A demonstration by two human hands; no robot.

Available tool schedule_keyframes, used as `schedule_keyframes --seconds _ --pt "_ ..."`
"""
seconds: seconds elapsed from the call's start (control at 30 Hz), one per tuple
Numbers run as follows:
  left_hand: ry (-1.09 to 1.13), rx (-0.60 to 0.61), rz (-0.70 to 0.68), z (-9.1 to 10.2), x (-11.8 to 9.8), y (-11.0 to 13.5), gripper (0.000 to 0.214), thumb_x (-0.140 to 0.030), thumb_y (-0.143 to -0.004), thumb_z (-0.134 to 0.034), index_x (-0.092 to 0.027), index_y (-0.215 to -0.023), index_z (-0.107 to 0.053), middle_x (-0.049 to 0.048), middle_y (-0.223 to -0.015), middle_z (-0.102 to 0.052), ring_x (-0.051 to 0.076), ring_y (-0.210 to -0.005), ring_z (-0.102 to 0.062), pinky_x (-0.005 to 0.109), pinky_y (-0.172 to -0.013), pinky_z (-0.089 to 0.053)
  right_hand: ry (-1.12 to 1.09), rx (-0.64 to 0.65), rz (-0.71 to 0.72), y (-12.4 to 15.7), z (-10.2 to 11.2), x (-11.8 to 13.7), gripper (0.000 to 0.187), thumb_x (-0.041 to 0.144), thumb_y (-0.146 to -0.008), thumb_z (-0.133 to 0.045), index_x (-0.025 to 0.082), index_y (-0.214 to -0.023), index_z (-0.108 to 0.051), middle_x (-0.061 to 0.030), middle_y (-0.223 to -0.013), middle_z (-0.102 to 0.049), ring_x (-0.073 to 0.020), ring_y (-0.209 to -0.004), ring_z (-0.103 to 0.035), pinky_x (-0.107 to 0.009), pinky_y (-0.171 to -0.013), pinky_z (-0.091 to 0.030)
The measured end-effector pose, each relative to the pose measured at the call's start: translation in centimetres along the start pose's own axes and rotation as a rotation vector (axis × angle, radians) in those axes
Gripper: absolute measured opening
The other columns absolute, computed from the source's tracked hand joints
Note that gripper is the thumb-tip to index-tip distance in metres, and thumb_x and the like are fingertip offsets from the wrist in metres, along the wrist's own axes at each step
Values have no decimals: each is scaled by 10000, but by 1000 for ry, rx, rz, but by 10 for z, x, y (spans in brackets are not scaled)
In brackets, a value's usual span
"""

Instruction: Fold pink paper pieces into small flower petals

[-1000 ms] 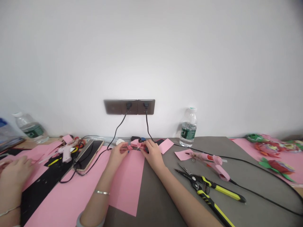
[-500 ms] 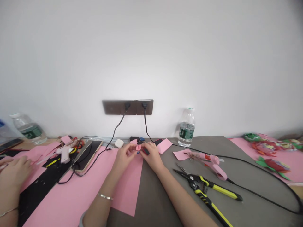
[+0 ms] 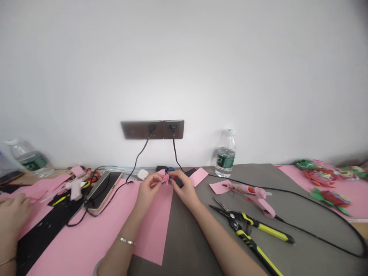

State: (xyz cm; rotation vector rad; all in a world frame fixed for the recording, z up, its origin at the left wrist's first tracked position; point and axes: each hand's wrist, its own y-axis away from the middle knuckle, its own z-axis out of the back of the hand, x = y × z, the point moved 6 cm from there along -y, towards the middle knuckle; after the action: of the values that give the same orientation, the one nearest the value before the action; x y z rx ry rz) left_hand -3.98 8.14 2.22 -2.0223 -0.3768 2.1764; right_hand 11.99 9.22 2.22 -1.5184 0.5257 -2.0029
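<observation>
Between my fingertips is a small folded piece of pink paper, near the middle of the work surface. My left hand pinches it from the left, thumb and finger closed. From the right, my right hand grips it with bent fingers, which partly hide it. Below my hands lies a large pink sheet on the grey mat. A small pink paper rectangle rests just right of my right hand, and another pink piece lies under the nozzle of a pink glue gun.
Yellow-and-black pliers lie open at right. A water bottle stands by the wall. Paper flowers lie far right. At left are a phone, a second glue gun and another person's hand. Black cords cross the surface.
The pink paper between my fingers has turned and looks more crumpled or folded. My right fingers have shifted around it. The view has moved slightly to the right.
</observation>
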Motion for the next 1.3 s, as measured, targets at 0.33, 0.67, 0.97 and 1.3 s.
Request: schedule_keyframes --seconds 0.33,0.67,0.97,1.3 --pt "319 -49 271 -12 20 9 387 -423 -666 -804 -178 -935 -671 50 -876 -717 170 -761 -669 315 -745 -555 -215 -19 -95 -1 2 0 69 161 -840 -579 218 -852 -616 -31 -833 -631 -194 -804 -604 -336 -768 -482" --pt "408 75 375 -28 18 14 329 -359 -692 -788 -191 -931 -636 18 -801 -700 120 -686 -653 255 -704 -543 -634 41 -396 8 -2 -16 282 403 -785 -736 217 -981 -656 -11 -842 -645 -160 -773 -625 -296 -723 -520" --pt "111 275 159 -51 0 29 254 -168 -711 -726 -210 -960 -690 10 -884 -672 169 -812 -641 264 -726 -523 -632 -64 -497 37 19 -18 285 425 -770 -743 193 -818 -584 49 -636 -543 -76 -495 -457 -191 -466 -365" --pt "-54 251 63 -52 -4 34 139 -328 -887 -565 -199 -838 -588 -7 -779 -590 153 -726 -598 233 -643 -496 -577 119 -555 32 18 -14 225 374 -818 -637 199 -908 -529 90 -537 -495 -62 -401 -398 -174 -403 -315"
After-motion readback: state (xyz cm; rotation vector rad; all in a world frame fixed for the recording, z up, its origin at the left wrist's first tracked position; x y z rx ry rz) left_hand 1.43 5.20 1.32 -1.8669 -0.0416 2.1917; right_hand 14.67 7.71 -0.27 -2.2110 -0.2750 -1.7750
